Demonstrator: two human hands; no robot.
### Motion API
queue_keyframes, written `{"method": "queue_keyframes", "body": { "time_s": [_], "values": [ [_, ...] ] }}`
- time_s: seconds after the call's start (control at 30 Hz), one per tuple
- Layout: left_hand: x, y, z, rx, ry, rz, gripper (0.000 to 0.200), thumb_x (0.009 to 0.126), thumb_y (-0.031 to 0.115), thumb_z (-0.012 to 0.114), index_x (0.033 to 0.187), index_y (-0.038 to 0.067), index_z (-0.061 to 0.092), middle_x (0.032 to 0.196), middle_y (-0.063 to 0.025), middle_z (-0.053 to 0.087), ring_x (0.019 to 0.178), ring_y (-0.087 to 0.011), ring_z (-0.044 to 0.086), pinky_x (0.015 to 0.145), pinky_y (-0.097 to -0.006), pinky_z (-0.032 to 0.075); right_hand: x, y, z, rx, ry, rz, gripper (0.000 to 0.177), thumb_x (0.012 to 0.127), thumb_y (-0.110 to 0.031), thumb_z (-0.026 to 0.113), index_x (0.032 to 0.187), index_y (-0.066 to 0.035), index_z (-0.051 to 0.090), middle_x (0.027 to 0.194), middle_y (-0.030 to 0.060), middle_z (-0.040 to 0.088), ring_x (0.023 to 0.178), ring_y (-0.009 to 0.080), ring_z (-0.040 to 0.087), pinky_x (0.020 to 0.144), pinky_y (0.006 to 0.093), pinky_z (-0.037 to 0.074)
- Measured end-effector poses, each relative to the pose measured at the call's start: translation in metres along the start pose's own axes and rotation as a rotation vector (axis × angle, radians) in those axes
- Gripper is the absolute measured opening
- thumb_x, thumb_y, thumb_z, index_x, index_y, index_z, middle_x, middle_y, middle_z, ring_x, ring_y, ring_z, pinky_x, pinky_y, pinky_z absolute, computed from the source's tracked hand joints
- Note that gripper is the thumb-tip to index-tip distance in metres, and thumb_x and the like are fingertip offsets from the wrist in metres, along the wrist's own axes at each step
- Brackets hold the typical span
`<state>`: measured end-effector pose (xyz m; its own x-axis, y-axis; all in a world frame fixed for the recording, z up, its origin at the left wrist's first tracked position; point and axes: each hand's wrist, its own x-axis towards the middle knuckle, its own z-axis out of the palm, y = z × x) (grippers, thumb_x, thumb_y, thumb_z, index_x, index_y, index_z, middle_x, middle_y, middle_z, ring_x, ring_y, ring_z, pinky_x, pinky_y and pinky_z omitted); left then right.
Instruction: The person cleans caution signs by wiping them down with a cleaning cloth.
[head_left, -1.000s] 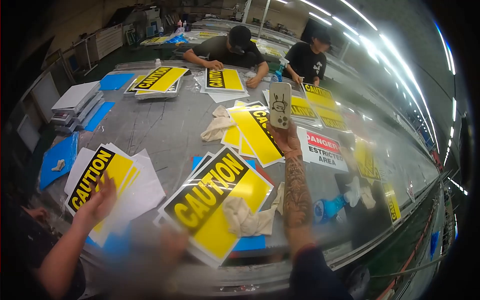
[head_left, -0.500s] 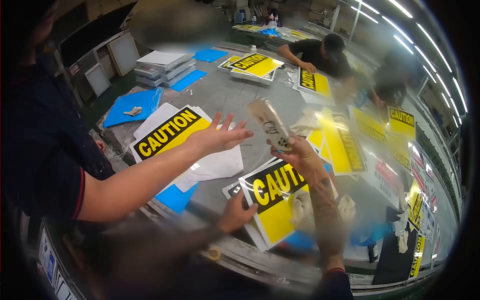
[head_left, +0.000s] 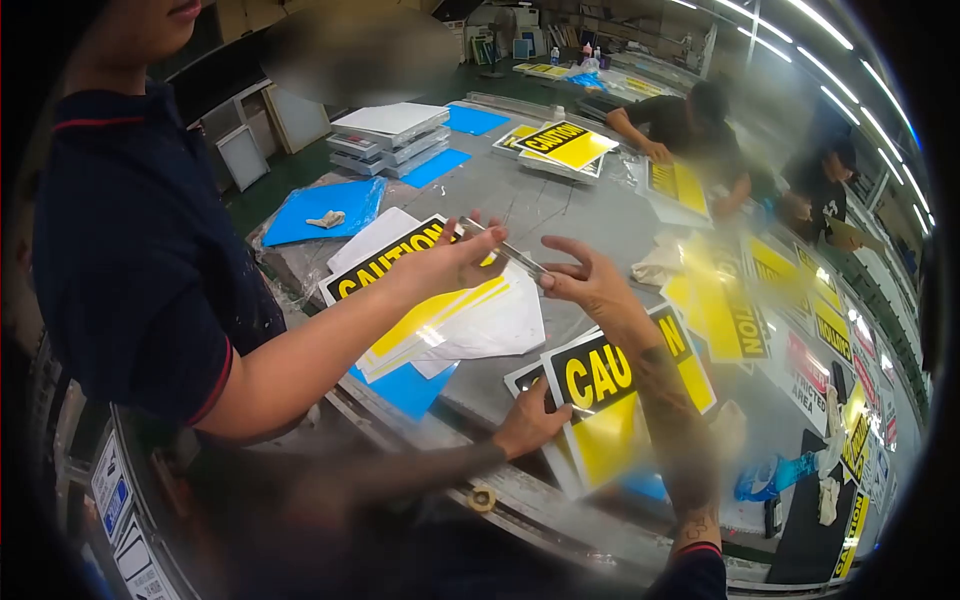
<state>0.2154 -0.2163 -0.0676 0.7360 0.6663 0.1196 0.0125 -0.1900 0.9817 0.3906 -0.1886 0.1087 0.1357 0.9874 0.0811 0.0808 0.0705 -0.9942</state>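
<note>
My right hand (head_left: 600, 290) pinches one end of a thin, clear rectangular piece (head_left: 518, 258), now seen nearly edge-on. A co-worker's hand (head_left: 450, 262), reaching in from the left, has its fingers around the other end. My left hand (head_left: 535, 422) grips the left edge of a yellow and black CAUTION sign (head_left: 610, 435), with another sheet beneath it. My right forearm covers part of that sign's lettering.
More CAUTION signs (head_left: 380, 270) lie on white sheets beside the co-worker (head_left: 150, 260). Blue sheets (head_left: 300, 213), stacked white panels (head_left: 390, 125) and further signs (head_left: 570, 145) sit on the grey table (head_left: 480, 210). Two people work across it at the far right.
The co-worker's open hand has closed around the clear piece, which has turned from face-on to nearly edge-on. My left hand still grips the sign. The whole view has shifted.
</note>
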Motion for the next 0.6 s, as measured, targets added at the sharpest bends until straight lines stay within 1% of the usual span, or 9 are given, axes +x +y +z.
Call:
{"method": "queue_keyframes", "body": {
  "time_s": [0.03,0.07,0.17,0.23,0.33,0.4,0.43,0.53,0.6],
  "values": [
    [0.000,-0.003,0.002,-0.013,0.045,0.056,0.055,0.093,0.016,0.074,0.142,0.001,0.054,0.113,-0.0233,0.076,0.099,-0.0364,0.076,0.091,-0.0447,0.059,0.003,-0.002,0.003,-0.004,-0.012,-0.012,0.085,0.090,-0.033,0.091,0.156,0.002,0.051,0.133,0.0239,0.074,0.124,0.0248,0.069,0.111,0.0338,0.049],
    [0.001,-0.008,0.004,-0.019,0.060,0.067,0.052,0.094,0.015,0.074,0.141,0.000,0.055,0.116,-0.0229,0.075,0.103,-0.0358,0.075,0.092,-0.0431,0.058,0.003,-0.004,0.006,0.000,-0.017,-0.052,0.078,0.095,-0.032,0.086,0.157,0.002,0.050,0.135,0.0247,0.073,0.123,0.0246,0.070,0.112,0.0348,0.049],
    [0.002,0.020,-0.007,-0.169,-0.112,-0.192,0.043,0.098,0.009,0.071,0.137,-0.002,0.057,0.125,-0.0175,0.075,0.111,-0.0266,0.074,0.097,-0.0405,0.058,-0.023,-0.014,0.003,-0.087,0.116,-0.100,0.071,0.100,-0.030,0.080,0.158,-0.001,0.050,0.143,0.0251,0.068,0.130,0.0265,0.067,0.112,0.0374,0.050],
    [0.009,-0.005,0.007,-0.347,-0.125,0.001,0.046,0.100,0.012,0.074,0.140,-0.003,0.059,0.134,-0.0138,0.072,0.123,-0.0226,0.069,0.104,-0.0403,0.057,-0.065,0.004,-0.012,-0.264,0.259,-0.179,0.068,0.100,-0.026,0.079,0.157,-0.003,0.052,0.147,0.0246,0.065,0.137,0.0302,0.063,0.112,0.0401,0.051],
    [0.012,-0.016,0.002,-0.272,-0.130,-0.052,0.057,0.101,0.014,0.068,0.152,0.000,0.049,0.136,-0.0139,0.066,0.121,-0.0222,0.062,0.100,-0.0383,0.053,-0.156,0.061,-0.053,-0.735,0.432,-0.285,0.065,0.094,-0.005,0.075,0.153,0.010,0.051,0.145,0.0257,0.065,0.138,0.0382,0.061,0.116,0.0457,0.046],
    [0.014,-0.020,0.003,-0.305,-0.115,-0.152,0.061,0.101,0.009,0.063,0.158,0.004,0.041,0.130,-0.0120,0.065,0.110,-0.0190,0.064,0.088,-0.0344,0.056,-0.217,0.127,-0.082,-1.143,0.498,-0.258,0.063,0.100,-0.014,0.069,0.158,0.000,0.049,0.159,0.0221,0.055,0.149,0.0378,0.050,0.124,0.0489,0.037],
    [0.014,-0.024,0.006,-0.333,-0.103,-0.187,0.064,0.101,0.006,0.061,0.160,0.007,0.037,0.125,-0.0098,0.066,0.102,-0.0164,0.066,0.079,-0.0322,0.060,-0.244,0.097,-0.051,-1.446,0.285,-0.120,0.067,0.108,-0.032,0.066,0.162,0.001,0.046,0.156,0.0343,0.054,0.144,0.0448,0.054,0.114,0.0496,0.047],
    [0.025,-0.020,-0.003,-0.453,-0.267,-0.396,0.068,0.105,0.003,0.053,0.167,0.011,0.027,0.150,-0.0135,0.058,0.137,-0.0264,0.062,0.104,-0.0443,0.062,-0.278,0.124,-0.026,-1.183,0.213,0.087,0.072,0.110,-0.033,0.061,0.168,0.001,0.035,0.171,0.0347,0.030,0.160,0.0530,0.024,0.131,0.0556,0.023],
    [0.034,-0.011,-0.011,-0.473,-0.352,-0.502,0.068,0.106,0.002,0.051,0.168,0.012,0.026,0.156,-0.0138,0.054,0.140,-0.0282,0.061,0.104,-0.0456,0.063,-0.281,0.132,-0.027,-1.178,0.242,0.049,0.068,0.110,-0.027,0.060,0.166,0.002,0.036,0.167,0.0340,0.040,0.155,0.0505,0.037,0.127,0.0541,0.031]
  ]
}}
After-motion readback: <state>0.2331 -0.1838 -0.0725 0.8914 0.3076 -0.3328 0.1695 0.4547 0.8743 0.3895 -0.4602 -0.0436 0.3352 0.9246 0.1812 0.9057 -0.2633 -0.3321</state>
